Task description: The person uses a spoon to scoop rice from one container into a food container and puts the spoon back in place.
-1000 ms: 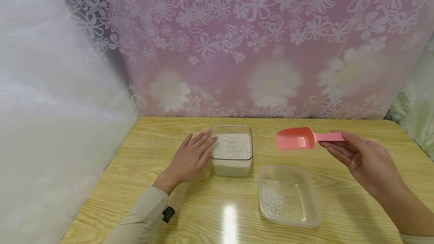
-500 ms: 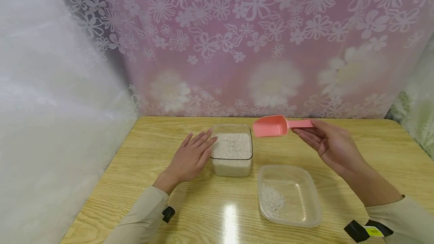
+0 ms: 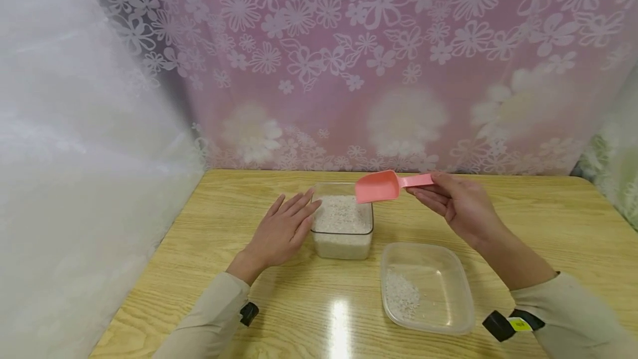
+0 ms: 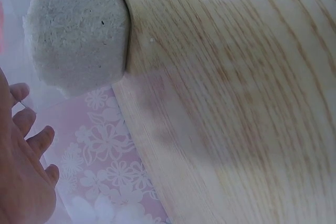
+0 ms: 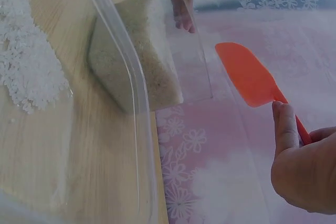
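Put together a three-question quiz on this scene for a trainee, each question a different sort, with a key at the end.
1. Multiple choice: what does the person's right hand hold?
A) a lid
B) a scoop
C) a cup

2. True or false: white grains lie in both the clear container and the shallow tub.

3. Fill in the blank: in the head view, the fingers of the left hand are at the ____ side of the clear container.

Key:
1. B, by its handle.
2. True; the clear container holds far more, while the shallow tub has a small heap at one side.
3. left
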A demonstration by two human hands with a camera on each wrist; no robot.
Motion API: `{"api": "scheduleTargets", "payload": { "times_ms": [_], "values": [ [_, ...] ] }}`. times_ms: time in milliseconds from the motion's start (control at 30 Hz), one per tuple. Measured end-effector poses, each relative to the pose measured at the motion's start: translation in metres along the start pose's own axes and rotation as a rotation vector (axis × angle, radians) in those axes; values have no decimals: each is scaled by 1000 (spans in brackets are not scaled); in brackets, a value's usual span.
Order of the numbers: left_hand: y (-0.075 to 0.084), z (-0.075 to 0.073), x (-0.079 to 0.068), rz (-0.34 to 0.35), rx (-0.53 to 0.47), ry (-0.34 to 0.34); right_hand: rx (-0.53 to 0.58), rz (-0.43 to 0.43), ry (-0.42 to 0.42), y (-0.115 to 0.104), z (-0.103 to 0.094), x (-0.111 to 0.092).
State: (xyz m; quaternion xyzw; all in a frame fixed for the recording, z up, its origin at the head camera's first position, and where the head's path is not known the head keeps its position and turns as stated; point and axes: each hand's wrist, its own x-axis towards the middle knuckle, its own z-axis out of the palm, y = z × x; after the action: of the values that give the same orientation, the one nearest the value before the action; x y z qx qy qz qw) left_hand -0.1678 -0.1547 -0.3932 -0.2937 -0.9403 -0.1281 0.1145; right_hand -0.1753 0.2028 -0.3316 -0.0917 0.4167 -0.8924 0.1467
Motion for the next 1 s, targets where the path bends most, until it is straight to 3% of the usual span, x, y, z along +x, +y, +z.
{"api": "scheduleTargets", "payload": {
  "times_ms": [400, 667, 1000],
  "values": [
    [1, 0, 0, -4, 13, -8, -421, -54, 125, 16, 19, 9],
    [1, -2, 0, -4, 7, -4, -837, -195, 141, 27, 40, 14],
    [1, -1, 1, -5, 28, -9, -1438, -413, 66, 40, 65, 13]
  ]
}}
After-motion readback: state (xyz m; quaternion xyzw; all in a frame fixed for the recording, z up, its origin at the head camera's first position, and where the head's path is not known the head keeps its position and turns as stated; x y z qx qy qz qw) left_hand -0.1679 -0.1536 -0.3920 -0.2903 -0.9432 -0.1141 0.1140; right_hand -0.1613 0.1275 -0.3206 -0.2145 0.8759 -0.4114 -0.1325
